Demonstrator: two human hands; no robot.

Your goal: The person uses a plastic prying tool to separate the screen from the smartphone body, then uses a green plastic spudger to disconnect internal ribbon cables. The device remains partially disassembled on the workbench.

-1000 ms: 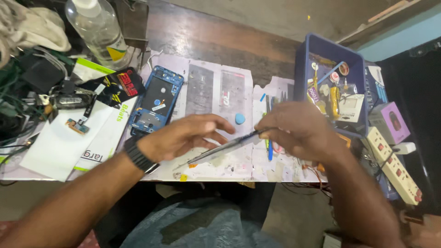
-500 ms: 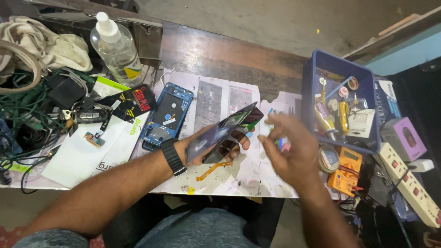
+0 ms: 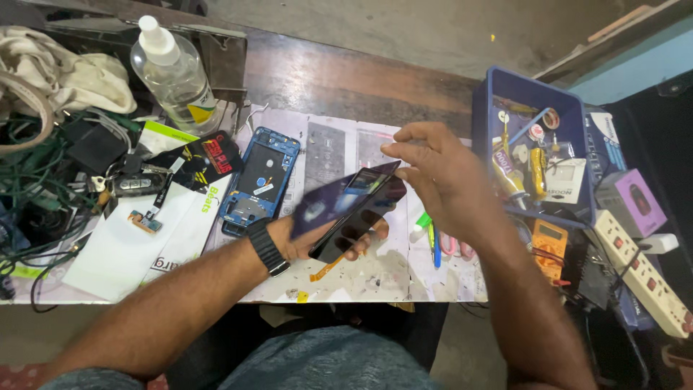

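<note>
Worktop (image 3: 339,79) of dark wood carried the clutter, with white printed sheets (image 3: 339,144) spread under the work, probably to protect the surface and catch small parts. A blue plastic bin (image 3: 530,97) at the right kept tubes and tools together within reach. A clear squeeze bottle (image 3: 173,72) stood upright at the back left. The blue phone frame (image 3: 260,184) lay flat and apart, its insides exposed. The left hand (image 3: 310,242) cupped the detached phone screen (image 3: 354,209) from below, tilted above the sheets, an orange flex cable (image 3: 326,269) dangling. The right hand (image 3: 440,173) hovered with fingers loosely spread, fingertips at the screen's upper edge, steadying it.
</note>
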